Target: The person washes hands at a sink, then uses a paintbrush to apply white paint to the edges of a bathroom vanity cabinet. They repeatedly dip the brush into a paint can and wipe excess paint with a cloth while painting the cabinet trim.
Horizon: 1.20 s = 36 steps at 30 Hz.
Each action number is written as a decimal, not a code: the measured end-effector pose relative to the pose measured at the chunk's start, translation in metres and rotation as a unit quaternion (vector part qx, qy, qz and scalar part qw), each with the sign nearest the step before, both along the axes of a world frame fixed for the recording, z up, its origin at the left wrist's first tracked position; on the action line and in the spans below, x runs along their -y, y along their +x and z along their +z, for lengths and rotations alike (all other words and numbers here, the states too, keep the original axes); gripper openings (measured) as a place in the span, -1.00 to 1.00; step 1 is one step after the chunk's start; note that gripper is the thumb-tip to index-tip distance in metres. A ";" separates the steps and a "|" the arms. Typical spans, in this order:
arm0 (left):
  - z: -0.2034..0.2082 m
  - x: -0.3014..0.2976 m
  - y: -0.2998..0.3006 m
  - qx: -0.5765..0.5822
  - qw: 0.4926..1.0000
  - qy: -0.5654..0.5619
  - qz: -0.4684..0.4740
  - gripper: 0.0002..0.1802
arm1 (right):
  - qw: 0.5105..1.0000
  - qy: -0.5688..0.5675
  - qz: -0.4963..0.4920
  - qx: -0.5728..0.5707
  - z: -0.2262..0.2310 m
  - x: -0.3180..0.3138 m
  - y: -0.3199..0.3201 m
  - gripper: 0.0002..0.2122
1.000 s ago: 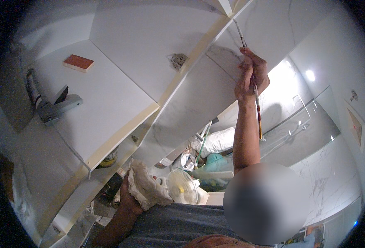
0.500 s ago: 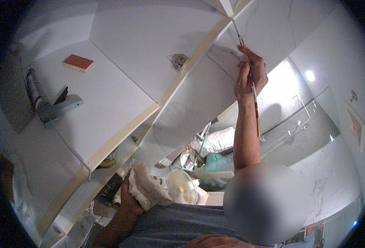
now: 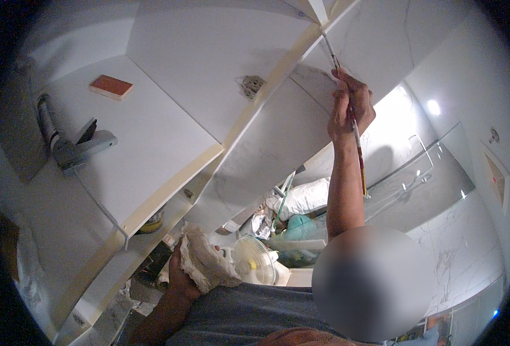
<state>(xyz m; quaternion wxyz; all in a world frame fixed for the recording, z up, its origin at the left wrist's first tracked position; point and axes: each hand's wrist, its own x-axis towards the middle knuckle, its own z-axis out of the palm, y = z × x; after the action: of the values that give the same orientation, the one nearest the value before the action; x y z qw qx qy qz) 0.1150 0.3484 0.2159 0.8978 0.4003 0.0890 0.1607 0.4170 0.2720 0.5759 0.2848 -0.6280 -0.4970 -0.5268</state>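
My right hand point(image 3: 352, 108) is raised and closed around a slim paintbrush point(image 3: 360, 155). The brush's thin end points up to the pale yellowish edge strip point(image 3: 281, 72) of a white cabinet, close to a corner where the strips meet. Whether the bristles touch the strip is too small to tell. Low and to the left, my left hand point(image 3: 180, 272) grips a crumpled off-white rag point(image 3: 206, 259), which hides most of its fingers.
On the white cabinet panel point(image 3: 151, 132) sit a reddish-brown block point(image 3: 111, 87) and a grey jointed fitting point(image 3: 85, 150). A rough-edged hole point(image 3: 251, 87) lies near the strip. Beyond are a fan point(image 3: 254, 262), a white sack point(image 3: 307, 197) and a teal item point(image 3: 300, 227).
The brush has slid slightly down along the right hand's line, its thin end a little lower than before. The left hand keeps its hold on the rag.
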 end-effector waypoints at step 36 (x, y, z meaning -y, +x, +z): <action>0.034 -0.015 0.001 -0.042 0.927 -0.366 -0.075 -0.34 | 0.998 -0.026 -0.008 0.060 0.001 0.005 0.003 -0.85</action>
<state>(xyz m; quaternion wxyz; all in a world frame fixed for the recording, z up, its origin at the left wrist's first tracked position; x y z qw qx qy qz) 0.1163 0.3637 0.2497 0.9868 0.0560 0.1485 0.0319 0.4198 0.2667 0.5765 0.2337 -0.6066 -0.5214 -0.5528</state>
